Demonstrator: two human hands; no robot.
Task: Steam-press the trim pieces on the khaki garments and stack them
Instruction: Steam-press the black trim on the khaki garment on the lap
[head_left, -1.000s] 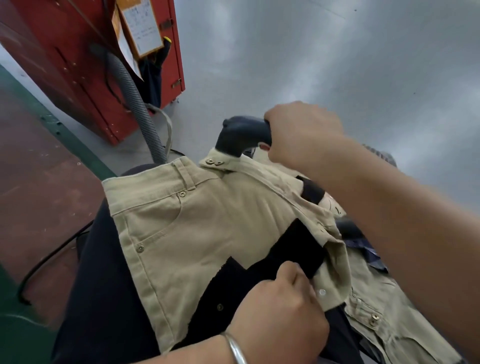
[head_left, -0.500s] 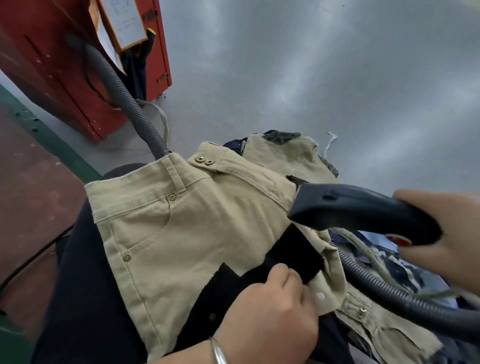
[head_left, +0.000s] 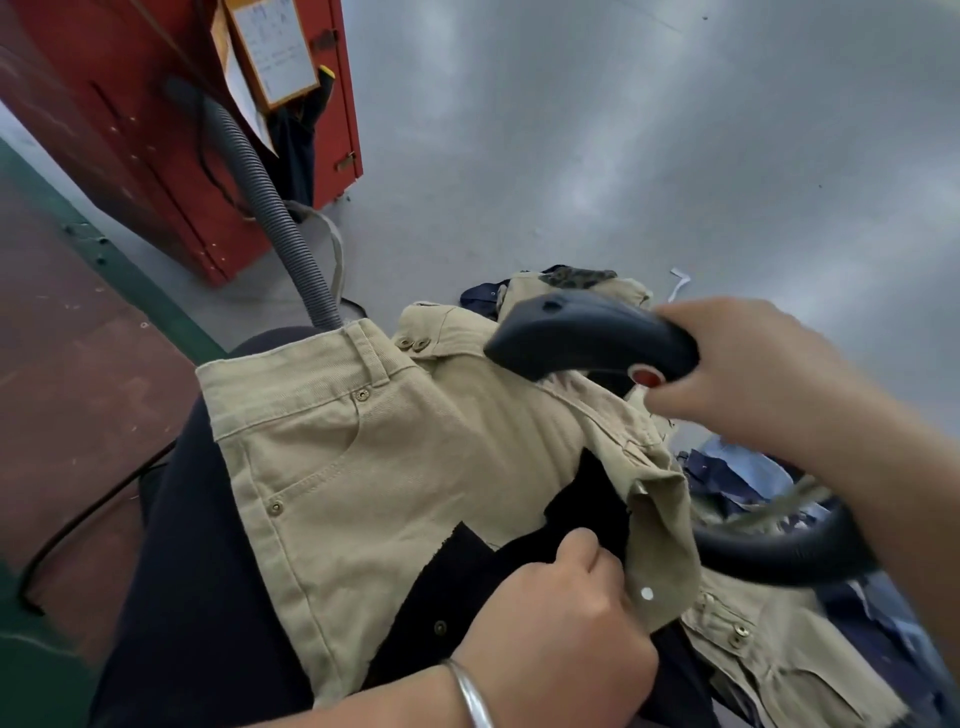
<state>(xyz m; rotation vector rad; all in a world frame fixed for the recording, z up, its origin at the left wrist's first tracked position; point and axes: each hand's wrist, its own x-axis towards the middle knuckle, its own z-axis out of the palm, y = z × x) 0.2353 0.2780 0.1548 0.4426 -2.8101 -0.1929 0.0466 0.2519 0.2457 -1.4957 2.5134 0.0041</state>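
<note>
A khaki garment (head_left: 395, 467) is lying spread over the person's dark-clothed lap, its waistband with belt loop and brass rivets pointing away, and a black trim piece (head_left: 524, 551) is sitting across its lower right part, tucked under a folded khaki flap. The left hand (head_left: 561, 629), wearing a thin metal bangle (head_left: 470, 693) at the wrist, is curling its fingers and pinching the black trim piece against the flap's edge. The right hand (head_left: 748, 384) is wrapping around the rear of a dark steam iron handle (head_left: 587, 338), whose nose is hovering over the waistband area; a red button is showing just beside the thumb. A dark hose (head_left: 779, 551) is looping from under that hand across more khaki pieces (head_left: 769, 660) piled to the right on blue fabric. A grey ribbed hose (head_left: 270, 208) is rising behind the lap toward a red cabinet (head_left: 171, 130) standing on the grey floor (head_left: 623, 130)
</note>
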